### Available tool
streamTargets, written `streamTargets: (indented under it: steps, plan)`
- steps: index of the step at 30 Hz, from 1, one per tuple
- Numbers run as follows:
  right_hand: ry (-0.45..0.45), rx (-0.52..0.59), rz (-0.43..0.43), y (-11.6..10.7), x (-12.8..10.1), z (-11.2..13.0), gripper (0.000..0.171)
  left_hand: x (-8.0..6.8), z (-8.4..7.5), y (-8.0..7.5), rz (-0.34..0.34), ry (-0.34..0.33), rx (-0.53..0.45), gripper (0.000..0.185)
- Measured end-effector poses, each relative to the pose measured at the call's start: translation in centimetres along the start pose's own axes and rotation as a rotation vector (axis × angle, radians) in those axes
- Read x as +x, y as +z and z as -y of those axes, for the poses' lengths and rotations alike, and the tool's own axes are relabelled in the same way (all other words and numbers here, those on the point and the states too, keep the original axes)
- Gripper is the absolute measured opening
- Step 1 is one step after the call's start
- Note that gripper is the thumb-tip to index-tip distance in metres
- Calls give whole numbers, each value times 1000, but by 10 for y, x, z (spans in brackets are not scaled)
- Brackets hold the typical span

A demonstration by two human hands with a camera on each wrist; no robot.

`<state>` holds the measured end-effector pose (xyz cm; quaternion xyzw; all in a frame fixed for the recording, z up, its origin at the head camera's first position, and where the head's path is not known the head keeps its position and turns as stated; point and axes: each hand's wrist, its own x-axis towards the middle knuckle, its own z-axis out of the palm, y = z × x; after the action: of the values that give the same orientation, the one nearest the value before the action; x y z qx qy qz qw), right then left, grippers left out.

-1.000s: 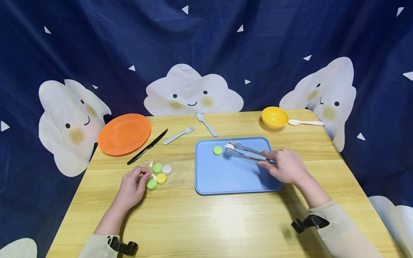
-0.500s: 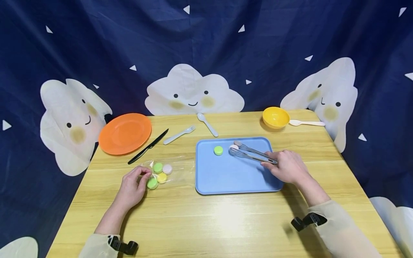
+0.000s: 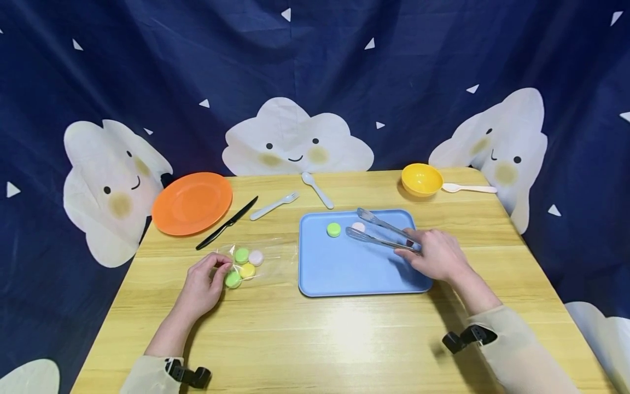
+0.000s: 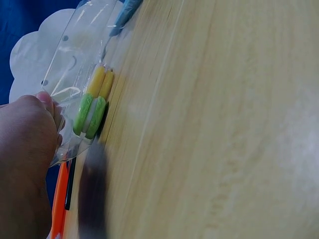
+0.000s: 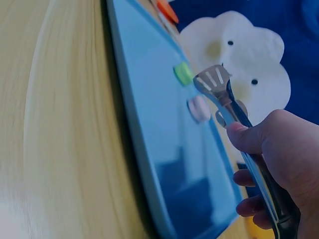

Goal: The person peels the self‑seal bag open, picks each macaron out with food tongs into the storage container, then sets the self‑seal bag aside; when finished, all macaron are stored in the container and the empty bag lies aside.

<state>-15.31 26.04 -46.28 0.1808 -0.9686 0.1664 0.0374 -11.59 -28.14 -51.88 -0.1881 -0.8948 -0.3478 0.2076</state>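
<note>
My right hand (image 3: 435, 255) grips metal tongs (image 3: 381, 231) over the blue tray (image 3: 354, 273); the tong arms stand spread apart. A pale pink macaron (image 3: 358, 226) lies on the tray between the tong tips, and a green macaron (image 3: 333, 230) lies just left of it. The right wrist view shows the tongs (image 5: 224, 94), the pink macaron (image 5: 199, 108) and the green one (image 5: 183, 73). My left hand (image 3: 204, 284) pinches the edge of a clear plastic bag (image 3: 251, 257) holding several macarons, with a green one (image 4: 89, 117) nearest the fingers.
An orange plate (image 3: 192, 203) sits at the back left, with a black knife (image 3: 226, 223), a white fork (image 3: 273, 206) and a white spoon (image 3: 317, 190) beside it. A yellow bowl (image 3: 421, 179) and another white spoon (image 3: 469, 188) are at the back right.
The tongs have opened and drawn slightly back to the right, leaving the pink macaron lying on the tray. The left hand has stayed on the bag.
</note>
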Motion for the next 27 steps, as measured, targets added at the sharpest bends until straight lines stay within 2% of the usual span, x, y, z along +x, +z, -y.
streamTargets:
  steps: [4, 7, 13, 18, 27]
  plan:
    - [-81, 9, -53, -2, 4, 16, 39, 0, 0, 1, 2, -1, -10, 20]
    - [-134, 30, -56, -1, 9, 33, 39, 0, 0, 1, 0, -7, -7, 20]
    - [-201, 78, -16, 3, 19, 68, 42, 0, 1, 2, -6, -11, -17, 20]
    - [-247, 59, 18, 13, 25, 89, 45, -2, 2, 2, -7, -14, -25, 20]
    - [-329, 15, 84, 31, 33, 113, 28, -2, 2, 0, -14, -10, -32, 20]
